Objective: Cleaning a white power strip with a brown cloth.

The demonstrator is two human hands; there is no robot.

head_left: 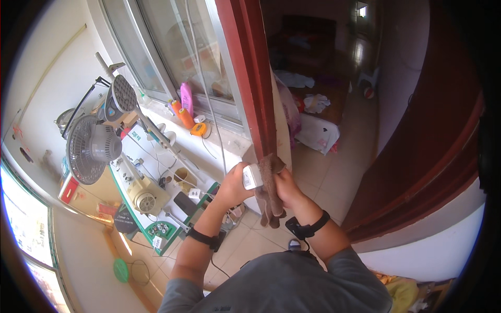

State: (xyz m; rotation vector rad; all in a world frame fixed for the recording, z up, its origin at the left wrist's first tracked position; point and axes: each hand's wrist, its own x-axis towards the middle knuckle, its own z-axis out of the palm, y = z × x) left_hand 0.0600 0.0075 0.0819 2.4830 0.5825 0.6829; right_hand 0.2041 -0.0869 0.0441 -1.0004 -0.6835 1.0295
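Observation:
Both my hands are raised in front of me at the red door frame (pixel 254 78). My left hand (pixel 233 187) is closed around a small white block (pixel 252 177) with rounded corners and dark printing; its exact kind cannot be told. A brown fluffy cloth (pixel 270 190) hangs down right beside the block, touching or nearly touching it. My right hand (pixel 288 189) grips this cloth from its right side, the fingers partly hidden behind the folds. Black straps with small dark devices sit on both forearms.
On the left stands a sewing machine (pixel 146 195) on a green-edged table (pixel 180 213), with a grey fan (pixel 90 148) behind it. Thread spools (pixel 185 118), a pink bottle (pixel 186 98) and a yellow tape measure (pixel 199 129) line the windowsill. A dim room with a bed (pixel 318 128) lies beyond the doorway.

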